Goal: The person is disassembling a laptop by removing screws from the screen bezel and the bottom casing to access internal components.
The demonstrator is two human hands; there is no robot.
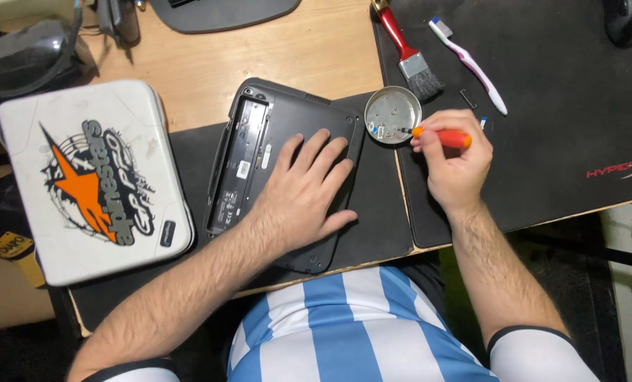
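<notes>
Our left hand (305, 187) lies flat, fingers spread, on the upturned laptop (280, 170); our right hand (454, 159) clamps the orange screwdriver (440, 136), tip in the metal dish (392, 114), perhaps dropping 1 screw; next needs steady aim.

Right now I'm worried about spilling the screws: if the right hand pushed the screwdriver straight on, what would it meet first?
The right hand aims its orange screwdriver left into the round metal dish; the tip would likely meet the dish's bottom first.
</notes>
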